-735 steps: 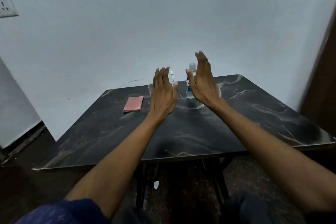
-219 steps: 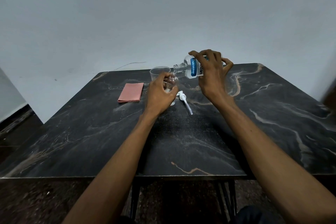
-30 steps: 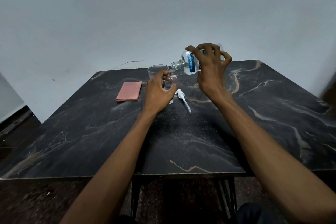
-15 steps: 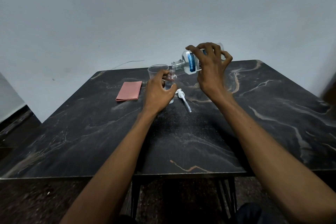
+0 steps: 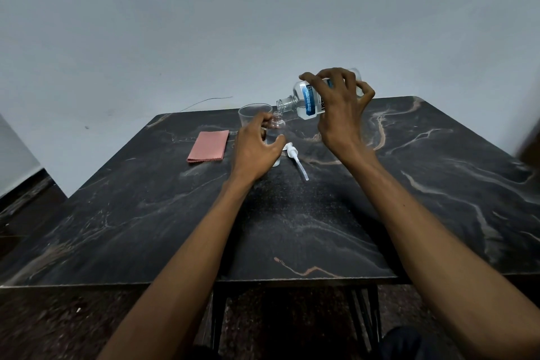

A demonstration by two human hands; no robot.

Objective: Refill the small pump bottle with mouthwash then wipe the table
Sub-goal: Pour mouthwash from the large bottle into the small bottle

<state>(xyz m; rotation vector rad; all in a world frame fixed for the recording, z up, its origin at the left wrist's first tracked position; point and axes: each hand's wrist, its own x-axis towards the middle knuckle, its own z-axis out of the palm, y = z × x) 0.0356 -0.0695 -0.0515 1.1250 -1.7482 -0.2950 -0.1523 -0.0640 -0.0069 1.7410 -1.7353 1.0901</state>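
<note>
The left hand (image 5: 257,152) is wrapped around the small pump bottle (image 5: 277,126) and keeps it upright on the table (image 5: 321,228), near the far edge. Only the clear neck and shoulder of this bottle show above the fingers. The right hand (image 5: 339,108) grips the mouthwash bottle (image 5: 306,98) from above and tilts it, so that its open mouth points down and to the left, just over the small neck. I cannot tell from here if liquid is running or how full the small bottle is.

Just right of the left hand lies the white pump head (image 5: 293,155) with its tube, taken off and resting on the table. Behind the left hand stands a clear plastic cup (image 5: 252,114), very near to the small bottle. Further left lies a folded pink cloth (image 5: 208,145), which I think is for the wiping.

The risk is clear: the big mouth is much wider than the small neck, so too much tilt would send mouthwash over the fingers and the table. The small bottle may also overflow, because the left hand hides its level. A loose left grip could let it tip against the cup.
</note>
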